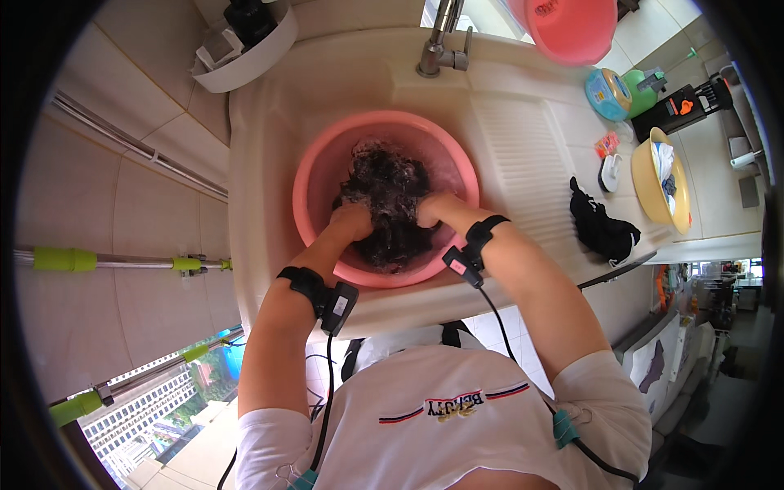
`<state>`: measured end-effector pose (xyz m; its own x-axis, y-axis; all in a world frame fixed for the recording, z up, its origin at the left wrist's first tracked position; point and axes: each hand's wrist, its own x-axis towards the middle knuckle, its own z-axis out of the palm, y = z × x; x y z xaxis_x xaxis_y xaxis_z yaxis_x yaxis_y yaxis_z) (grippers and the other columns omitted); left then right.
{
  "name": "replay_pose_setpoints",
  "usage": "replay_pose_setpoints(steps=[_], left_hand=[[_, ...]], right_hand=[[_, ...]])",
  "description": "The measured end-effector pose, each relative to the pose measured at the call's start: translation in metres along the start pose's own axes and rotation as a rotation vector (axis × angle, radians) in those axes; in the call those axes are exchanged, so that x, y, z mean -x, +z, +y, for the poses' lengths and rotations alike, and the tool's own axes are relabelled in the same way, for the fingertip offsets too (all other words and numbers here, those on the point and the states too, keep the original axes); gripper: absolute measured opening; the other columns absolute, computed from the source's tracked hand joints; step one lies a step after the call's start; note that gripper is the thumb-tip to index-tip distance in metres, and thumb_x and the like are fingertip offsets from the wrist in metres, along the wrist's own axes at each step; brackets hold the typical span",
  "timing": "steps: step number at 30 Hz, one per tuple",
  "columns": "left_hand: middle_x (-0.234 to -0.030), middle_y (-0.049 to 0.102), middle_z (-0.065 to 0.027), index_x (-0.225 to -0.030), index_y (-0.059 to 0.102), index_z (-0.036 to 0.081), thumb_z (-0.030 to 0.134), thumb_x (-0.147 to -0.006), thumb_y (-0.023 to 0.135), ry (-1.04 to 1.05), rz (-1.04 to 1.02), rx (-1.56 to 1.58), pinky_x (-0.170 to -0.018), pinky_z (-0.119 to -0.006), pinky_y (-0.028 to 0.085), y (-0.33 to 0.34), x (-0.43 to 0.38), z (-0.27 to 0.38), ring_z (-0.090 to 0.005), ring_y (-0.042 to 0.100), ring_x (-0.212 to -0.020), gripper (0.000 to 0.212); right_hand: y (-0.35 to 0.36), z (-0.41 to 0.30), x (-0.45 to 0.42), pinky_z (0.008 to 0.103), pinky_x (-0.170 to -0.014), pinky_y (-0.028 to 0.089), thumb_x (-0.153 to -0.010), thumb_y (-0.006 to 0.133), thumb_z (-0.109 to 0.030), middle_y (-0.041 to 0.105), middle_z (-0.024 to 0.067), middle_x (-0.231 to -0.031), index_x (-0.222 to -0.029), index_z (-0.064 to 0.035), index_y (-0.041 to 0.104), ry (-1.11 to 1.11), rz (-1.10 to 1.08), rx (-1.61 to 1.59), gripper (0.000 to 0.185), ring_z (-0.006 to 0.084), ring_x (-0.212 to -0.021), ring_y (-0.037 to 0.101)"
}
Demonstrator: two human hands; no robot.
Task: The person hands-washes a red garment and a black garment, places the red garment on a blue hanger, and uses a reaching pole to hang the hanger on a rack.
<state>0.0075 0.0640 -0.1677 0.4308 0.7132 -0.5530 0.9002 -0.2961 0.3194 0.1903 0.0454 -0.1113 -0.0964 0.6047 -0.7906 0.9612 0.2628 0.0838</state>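
A round pink plastic basin sits in the white laundry sink and holds water. In it lies a wet black cloth item, bunched up and partly under splashing water. My left hand is against the cloth's left side, knuckles curled, its fingertips hidden by water and fabric. On the cloth's right side is my right hand, bent at the wrist, its fingers sunk out of sight. How tightly either hand grips cannot be seen.
Behind the basin stands a metal faucet. To the right are a ribbed washboard surface, a black garment, a scrub brush, a yellow basin with clothes and a blue tub. Cables hang from my wrist straps.
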Motion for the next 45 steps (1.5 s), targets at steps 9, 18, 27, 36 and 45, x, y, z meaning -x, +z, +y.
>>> replay_pose_setpoints(steps=[9,18,27,36,45], left_hand=[[-0.107,0.045,-0.0169,-0.088,0.055,0.005,0.003,-0.063,0.062,0.618,0.471,0.16,-0.087,-0.038,0.039,-0.034,0.099,0.069,-0.036,0.046,-0.099,0.025],[-0.12,0.039,-0.0195,-0.111,0.048,0.009,0.008,-0.069,0.056,0.565,0.552,0.512,-0.092,-0.038,0.035,-0.041,0.103,0.069,-0.0355,0.04,-0.109,0.043],[-0.097,0.051,-0.0075,-0.114,0.041,0.005,0.008,-0.078,0.055,0.133,0.091,2.057,-0.074,-0.03,0.044,-0.06,0.019,0.028,-0.0193,0.051,-0.085,0.039],[-0.08,0.053,-0.0074,-0.093,0.053,0.006,0.013,-0.077,0.057,-0.007,0.033,1.902,-0.07,-0.032,0.046,-0.093,0.03,0.006,-0.0193,0.052,-0.078,0.018],[-0.098,0.053,-0.0024,-0.106,0.05,0.009,0.022,-0.078,0.057,-0.136,-0.041,1.894,-0.081,-0.034,0.039,-0.058,0.031,0.029,-0.0185,0.047,-0.093,0.032]], right_hand=[[-0.052,-0.021,0.01,0.0388,-0.087,0.039,-0.072,0.056,-0.031,0.047,0.0191,-0.116,-0.114,-0.0015,0.048,-0.039,0.328,-0.88,0.052,0.031,-0.108,0.046],[-0.039,0.037,0.001,0.0293,-0.082,0.041,-0.058,0.05,0.006,0.05,0.0117,-0.104,-0.122,0.0004,0.038,-0.386,0.186,-1.583,0.065,0.0223,-0.096,0.048],[-0.041,0.045,0.064,0.0247,-0.087,0.036,-0.063,0.058,0.005,0.053,0.0056,-0.105,-0.113,0.0014,0.048,-0.757,0.194,-1.49,0.051,0.0128,-0.097,0.048],[-0.001,0.069,0.053,0.0253,-0.085,0.038,-0.066,0.058,0.002,0.056,0.0074,-0.097,-0.105,0.0033,0.051,-0.379,0.486,-1.316,0.039,0.0153,-0.093,0.05],[-0.007,-0.005,0.078,0.0329,-0.081,0.04,-0.071,0.06,-0.025,0.056,0.0171,-0.095,-0.095,0.0034,0.057,-0.646,0.671,-0.994,0.037,0.0274,-0.089,0.054]])
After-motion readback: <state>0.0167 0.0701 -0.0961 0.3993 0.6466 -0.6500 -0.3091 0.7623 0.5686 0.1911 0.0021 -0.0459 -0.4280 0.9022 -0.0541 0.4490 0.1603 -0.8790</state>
